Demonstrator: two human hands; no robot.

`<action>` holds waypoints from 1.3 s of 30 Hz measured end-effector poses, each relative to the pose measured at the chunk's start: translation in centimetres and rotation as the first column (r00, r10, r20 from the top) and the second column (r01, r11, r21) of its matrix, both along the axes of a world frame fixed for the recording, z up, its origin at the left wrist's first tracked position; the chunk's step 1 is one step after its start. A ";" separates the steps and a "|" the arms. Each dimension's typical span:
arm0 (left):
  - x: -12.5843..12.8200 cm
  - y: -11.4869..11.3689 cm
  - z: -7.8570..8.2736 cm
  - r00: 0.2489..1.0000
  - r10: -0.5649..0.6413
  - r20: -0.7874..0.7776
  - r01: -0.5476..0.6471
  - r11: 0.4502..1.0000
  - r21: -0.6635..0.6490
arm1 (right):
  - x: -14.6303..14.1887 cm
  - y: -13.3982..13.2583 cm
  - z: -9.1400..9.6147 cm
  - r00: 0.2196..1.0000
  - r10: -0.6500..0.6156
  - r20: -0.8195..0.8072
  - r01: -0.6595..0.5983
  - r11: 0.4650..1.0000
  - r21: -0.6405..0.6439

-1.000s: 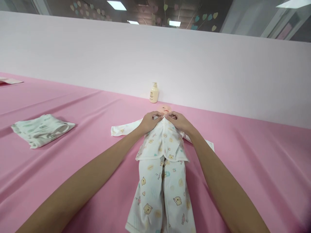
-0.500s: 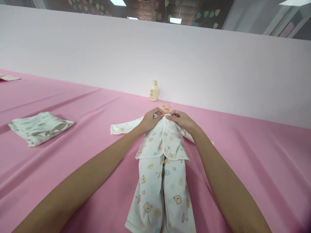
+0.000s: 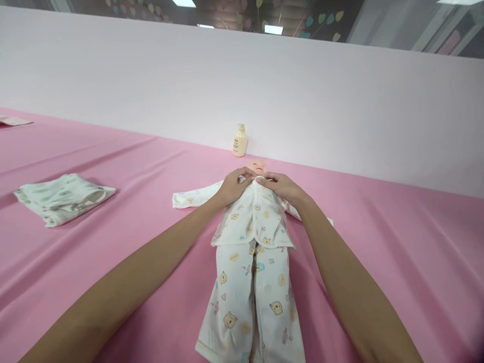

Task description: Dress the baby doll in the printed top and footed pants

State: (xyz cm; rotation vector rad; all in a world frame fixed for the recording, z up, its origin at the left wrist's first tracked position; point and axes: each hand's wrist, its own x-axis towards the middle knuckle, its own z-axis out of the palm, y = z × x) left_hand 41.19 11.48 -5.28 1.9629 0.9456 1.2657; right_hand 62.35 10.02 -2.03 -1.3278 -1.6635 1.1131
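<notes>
A baby doll point(image 3: 258, 166) lies on its back on the pink cloth, head toward the wall, dressed in a white bear-print top point(image 3: 252, 222) and matching trousers point(image 3: 251, 302). My left hand point(image 3: 231, 186) and my right hand point(image 3: 283, 188) meet at the top's collar just under the doll's chin. Both hands have their fingers pinched on the collar's two front edges. The doll's body is hidden under the clothes and only part of its head shows.
A cream pump bottle point(image 3: 239, 141) stands against the white wall behind the doll's head. A folded white and green garment point(image 3: 62, 196) lies to the left on the pink table cloth point(image 3: 397, 242). Another piece of cloth point(image 3: 13, 121) sits at the far left edge.
My hands have drawn closer together at the collar, and the view has tilted down slightly. The doll and the clothes stay where they were.
</notes>
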 end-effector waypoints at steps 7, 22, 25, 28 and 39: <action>0.1 0.0 0.2 1.000 -0.024 -0.004 0.024 1.000 0.009 | 0.0 0.2 -0.2 0.999 -0.027 -0.030 0.025 0.999 -0.045; 0.3 -1.7 2.1 0.998 0.019 0.062 0.003 0.942 -0.336 | 0.1 1.4 -1.4 0.992 -0.046 -0.114 0.037 0.996 -0.084; 0.3 -1.8 2.5 0.993 0.012 0.120 0.041 0.901 -0.432 | -0.1 1.3 -1.4 0.993 -0.070 -0.094 0.064 0.996 -0.062; 0.5 -1.9 2.9 0.989 0.031 0.146 0.046 0.869 -0.493 | -0.3 1.0 -1.3 0.993 -0.078 -0.093 0.075 0.996 -0.042; 1.0 -1.7 2.6 0.984 0.119 0.135 -0.030 0.847 -0.531 | -0.1 1.1 -1.6 0.991 -0.060 -0.123 0.053 0.997 -0.064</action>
